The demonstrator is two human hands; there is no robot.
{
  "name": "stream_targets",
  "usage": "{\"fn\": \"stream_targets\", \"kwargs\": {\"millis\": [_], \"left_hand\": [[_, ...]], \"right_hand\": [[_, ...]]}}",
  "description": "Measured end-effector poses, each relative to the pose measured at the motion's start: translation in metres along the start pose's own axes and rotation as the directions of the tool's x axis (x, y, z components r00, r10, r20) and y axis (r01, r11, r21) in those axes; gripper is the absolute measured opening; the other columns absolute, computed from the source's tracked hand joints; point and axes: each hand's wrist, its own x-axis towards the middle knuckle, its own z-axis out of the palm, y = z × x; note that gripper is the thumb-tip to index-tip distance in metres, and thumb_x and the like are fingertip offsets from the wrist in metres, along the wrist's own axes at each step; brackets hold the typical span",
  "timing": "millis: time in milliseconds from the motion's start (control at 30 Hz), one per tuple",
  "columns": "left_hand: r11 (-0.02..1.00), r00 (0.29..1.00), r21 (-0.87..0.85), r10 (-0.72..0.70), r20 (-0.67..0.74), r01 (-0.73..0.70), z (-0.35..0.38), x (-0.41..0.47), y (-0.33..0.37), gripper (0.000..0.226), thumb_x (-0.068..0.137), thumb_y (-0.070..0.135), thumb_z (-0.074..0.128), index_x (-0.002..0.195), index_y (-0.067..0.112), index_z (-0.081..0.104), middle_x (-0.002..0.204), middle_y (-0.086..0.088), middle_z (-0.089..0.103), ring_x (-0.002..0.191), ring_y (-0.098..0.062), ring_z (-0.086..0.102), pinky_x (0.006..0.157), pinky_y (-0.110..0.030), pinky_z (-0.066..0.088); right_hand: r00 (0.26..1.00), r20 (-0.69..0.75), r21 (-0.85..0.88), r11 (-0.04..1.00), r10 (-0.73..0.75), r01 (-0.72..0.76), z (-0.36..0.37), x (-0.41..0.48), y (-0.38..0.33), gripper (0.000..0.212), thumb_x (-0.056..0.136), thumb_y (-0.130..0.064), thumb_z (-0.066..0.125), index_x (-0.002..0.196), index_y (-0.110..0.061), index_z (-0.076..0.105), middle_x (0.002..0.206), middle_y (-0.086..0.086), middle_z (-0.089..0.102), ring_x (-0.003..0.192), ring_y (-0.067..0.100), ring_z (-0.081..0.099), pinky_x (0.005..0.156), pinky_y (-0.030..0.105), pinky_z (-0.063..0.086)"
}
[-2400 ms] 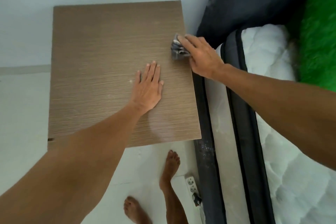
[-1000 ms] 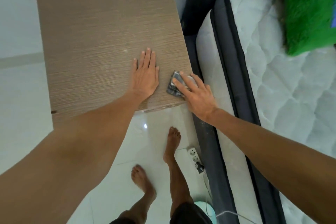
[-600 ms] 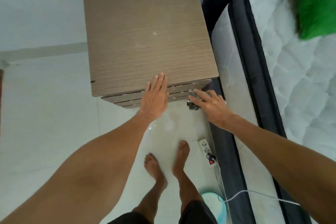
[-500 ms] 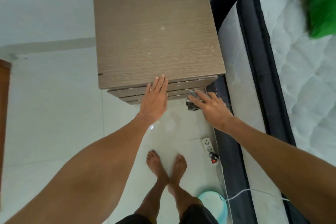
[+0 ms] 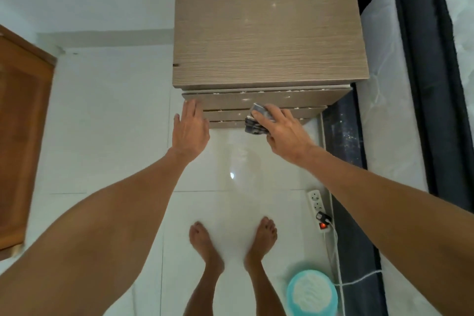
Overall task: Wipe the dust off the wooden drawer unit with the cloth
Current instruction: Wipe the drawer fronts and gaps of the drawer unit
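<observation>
The wooden drawer unit [image 5: 266, 33] stands against the wall, seen from above with its light-brown top and three drawer fronts below the front edge. White specks of dust line the drawer edges. My right hand [image 5: 284, 131] presses a folded grey cloth [image 5: 256, 119] against the drawer fronts, right of centre. My left hand [image 5: 189, 128] is flat and empty, fingers together, its fingertips at the left end of the top drawer front.
A mattress on a dark bed frame [image 5: 420, 84] runs along the right, close to the unit. A white power strip [image 5: 319, 210] with a cable and a teal round container [image 5: 311, 292] lie on the tiled floor near my bare feet. A wooden door [image 5: 23, 136] stands at left.
My right hand drew the cloth down the top's right side, over the front edge, then leftward along the drawer fronts. My left hand left the top and moved to the drawers' left end.
</observation>
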Motion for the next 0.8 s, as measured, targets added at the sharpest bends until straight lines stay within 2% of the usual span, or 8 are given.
{"fn": "stream_targets", "kwargs": {"millis": [100,233,367,467,633,800], "left_hand": [[1.000,1.000,-0.002,-0.008,-0.005,0.008,-0.001,0.019,-0.016,0.055,0.094,0.011,0.053,0.144,0.002,0.031,0.152,-0.017,0.030,0.140,-0.033,0.030,0.104,-0.052,0.040],[0.999,0.999,-0.038,0.029,-0.014,-0.029,0.001,0.036,-0.029,0.054,0.092,0.009,0.053,0.142,0.004,0.034,0.144,-0.017,0.040,0.129,-0.033,0.040,0.101,-0.051,0.042],[0.993,0.997,-0.100,0.063,-0.046,-0.067,0.002,0.043,-0.039,0.060,0.086,0.001,0.061,0.142,0.005,0.039,0.140,-0.017,0.044,0.125,-0.034,0.046,0.101,-0.045,0.045],[0.991,0.995,-0.089,0.094,-0.044,-0.097,-0.003,0.043,-0.042,0.056,0.084,-0.001,0.062,0.136,0.005,0.045,0.135,-0.017,0.048,0.119,-0.035,0.050,0.099,-0.043,0.046],[0.984,0.991,-0.120,0.134,-0.014,-0.135,-0.009,0.030,-0.048,0.056,0.080,-0.005,0.062,0.133,0.006,0.048,0.132,-0.015,0.049,0.115,-0.035,0.051,0.093,-0.043,0.047],[0.973,0.991,-0.189,0.133,-0.006,-0.132,-0.007,0.024,-0.053,0.044,0.083,-0.003,0.059,0.125,0.004,0.051,0.126,-0.016,0.051,0.111,-0.035,0.053,0.090,-0.044,0.049]], "right_hand": [[0.999,-0.037,0.023,1.000,-0.002,0.003,0.008,0.014,-0.014,0.070,0.084,-0.007,0.064,0.147,-0.019,0.037,0.145,0.015,0.037,0.115,0.036,0.045,0.096,0.052,0.047],[0.996,-0.081,0.062,0.998,0.029,-0.024,0.015,0.034,-0.032,0.068,0.082,-0.007,0.063,0.144,-0.018,0.041,0.142,0.016,0.040,0.111,0.036,0.045,0.089,0.050,0.050],[0.991,-0.105,0.077,0.995,0.078,-0.070,0.023,0.049,-0.053,0.065,0.084,-0.009,0.062,0.144,-0.019,0.040,0.142,0.016,0.038,0.115,0.036,0.043,0.087,0.047,0.051],[0.983,-0.142,0.103,0.990,0.114,-0.100,0.024,0.058,-0.069,0.065,0.084,-0.009,0.062,0.145,-0.018,0.039,0.142,0.017,0.039,0.117,0.036,0.043,0.091,0.048,0.050],[0.974,-0.154,0.094,0.983,0.168,-0.155,0.023,0.072,-0.093,0.066,0.085,-0.011,0.060,0.146,-0.021,0.036,0.145,0.014,0.035,0.119,0.034,0.041,0.089,0.044,0.050],[0.969,-0.151,0.096,0.978,0.197,-0.184,0.031,0.091,-0.112,0.066,0.084,-0.011,0.061,0.145,-0.022,0.038,0.143,0.013,0.037,0.114,0.034,0.042,0.086,0.045,0.051]]}}
